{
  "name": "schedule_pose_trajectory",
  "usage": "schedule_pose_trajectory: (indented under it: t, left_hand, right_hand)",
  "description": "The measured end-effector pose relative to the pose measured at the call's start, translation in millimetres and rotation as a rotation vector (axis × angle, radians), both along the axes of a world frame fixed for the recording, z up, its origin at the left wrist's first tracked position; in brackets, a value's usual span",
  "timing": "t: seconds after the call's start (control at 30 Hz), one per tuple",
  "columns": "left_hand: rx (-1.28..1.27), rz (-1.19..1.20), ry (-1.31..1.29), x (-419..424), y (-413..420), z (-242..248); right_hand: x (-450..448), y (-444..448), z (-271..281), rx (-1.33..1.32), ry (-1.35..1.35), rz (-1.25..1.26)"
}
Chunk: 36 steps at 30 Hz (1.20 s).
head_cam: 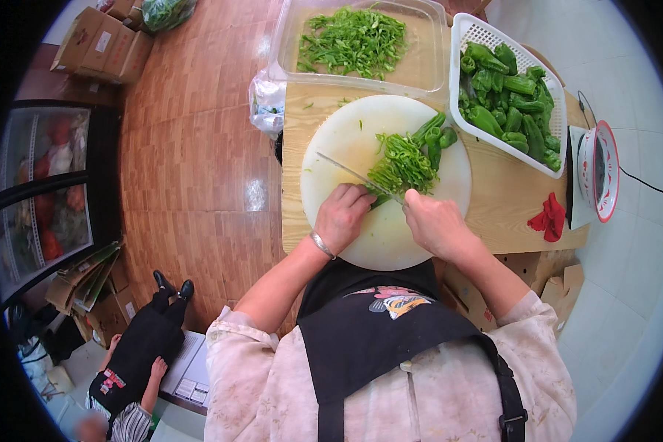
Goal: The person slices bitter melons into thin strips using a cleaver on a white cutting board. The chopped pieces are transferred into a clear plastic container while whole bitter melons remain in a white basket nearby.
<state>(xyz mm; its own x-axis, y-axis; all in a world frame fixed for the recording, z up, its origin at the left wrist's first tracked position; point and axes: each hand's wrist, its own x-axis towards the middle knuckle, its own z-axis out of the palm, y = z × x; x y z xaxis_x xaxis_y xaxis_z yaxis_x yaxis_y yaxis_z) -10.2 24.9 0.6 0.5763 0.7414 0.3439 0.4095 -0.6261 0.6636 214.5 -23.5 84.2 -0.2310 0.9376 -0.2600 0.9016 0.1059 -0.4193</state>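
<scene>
A round white cutting board (331,127) lies on the wooden table before me. My right hand (433,224) grips a kitchen knife (342,166), seen nearly edge-on, its blade pointing up and left. With curled fingers, my left hand (343,212) holds a piece of green pepper (382,199) against the board beside the blade. Just beyond the knife is a heap of sliced green pepper (400,166). Uncut green peppers (433,143) touch its upper right side. A clear plastic tub (428,66) at the table's far side holds many more green slices (353,41).
A white plastic basket (508,145) of whole green peppers stands at the right rear. Further right are a red cloth (552,216) and a red-rimmed enamel basin (605,171) on a flat stand. A plastic bag (266,102) hangs at the table's left edge. Another person (138,337) is at the lower left.
</scene>
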Motion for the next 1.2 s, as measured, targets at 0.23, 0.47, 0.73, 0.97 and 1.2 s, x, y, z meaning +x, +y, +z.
schedule_pose_trajectory:
  t: [0.23,0.47,0.73,0.97,1.2]
  left_hand:
    - [-0.006,0.019,-0.017,0.5,-1.9,-3.6]
    - [0.001,0.036,-0.054,3.3,-3.9,-5.8]
    - [0.038,0.036,-0.046,3.5,-4.9,-10.2]
    - [0.029,0.047,-0.088,1.5,-6.1,-11.1]
    - [0.042,0.034,-0.079,-1.5,-8.2,-9.7]
  right_hand:
    - [2.5,3.8,-13.2,-0.058,0.045,-0.065]
    - [-7.2,0.9,-15.0,-0.153,-0.021,-0.084]
    - [-9.2,-0.8,2.9,-0.129,-0.024,-0.019]
    - [-2.6,1.8,-4.9,-0.153,0.040,-0.031]
    - [-7.6,5.7,-19.7,-0.141,0.095,-0.129]
